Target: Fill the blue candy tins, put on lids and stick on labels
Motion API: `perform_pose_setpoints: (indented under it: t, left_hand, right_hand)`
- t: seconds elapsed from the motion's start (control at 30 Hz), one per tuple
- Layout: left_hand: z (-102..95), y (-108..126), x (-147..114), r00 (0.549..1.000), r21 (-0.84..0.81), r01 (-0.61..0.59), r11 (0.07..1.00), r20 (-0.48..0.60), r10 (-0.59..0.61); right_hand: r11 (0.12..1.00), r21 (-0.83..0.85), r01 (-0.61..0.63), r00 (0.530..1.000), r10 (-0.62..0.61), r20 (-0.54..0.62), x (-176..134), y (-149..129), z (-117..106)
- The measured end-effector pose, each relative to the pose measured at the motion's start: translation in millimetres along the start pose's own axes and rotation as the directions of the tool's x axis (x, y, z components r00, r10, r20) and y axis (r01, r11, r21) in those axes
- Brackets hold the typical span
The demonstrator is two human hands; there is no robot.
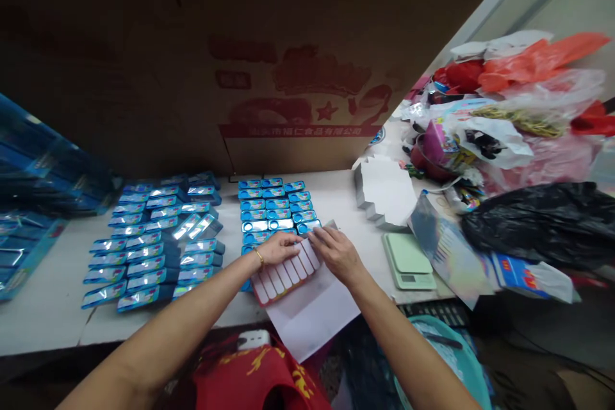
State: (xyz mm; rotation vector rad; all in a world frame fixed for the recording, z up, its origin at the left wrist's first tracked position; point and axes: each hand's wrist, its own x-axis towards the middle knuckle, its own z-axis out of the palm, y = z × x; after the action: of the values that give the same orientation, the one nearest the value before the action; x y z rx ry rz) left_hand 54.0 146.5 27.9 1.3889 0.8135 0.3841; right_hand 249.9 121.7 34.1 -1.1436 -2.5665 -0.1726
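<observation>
A sheet of white, rounded label strips (284, 277) with a red edge lies slantwise at the front of the table. My left hand (277, 248), a gold bangle at its wrist, has its fingers closed at the sheet's upper edge. My right hand (337, 255) pinches around the sheet's right end; the fingertips partly hide what they grip. Beneath the strips, a plain white sheet of paper (312, 317) hangs over the table edge. Just beyond my hands, small blue tins (277, 204) stand in close columns, the nearest partly hidden by my left hand.
More blue packs (144, 259) stand in rows at left, beside stacked blue packs (43, 160). A large cardboard box (288, 64) walls off the back. At right are stacked white cards (387, 192), a pale green scale (408, 261), plastic bags (523, 218) and a teal basin (473, 359).
</observation>
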Motion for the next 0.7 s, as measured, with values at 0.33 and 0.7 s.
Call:
perform_pose_setpoints:
  t: [0.33,0.7]
  left_hand:
    - [-10.5,-8.7,52.0,0.931,0.421,0.146,0.895,-0.365,0.02]
    - [-14.2,-21.9,-92.9,0.939,-0.346,-0.039,0.937,-0.333,-0.084]
  right_hand:
    - [0.844,0.381,-0.378,0.902,0.428,-0.052,-3.5,-32.4,-66.8]
    - [-0.336,0.759,-0.558,0.454,0.642,0.618,18.0,-130.2,-22.4]
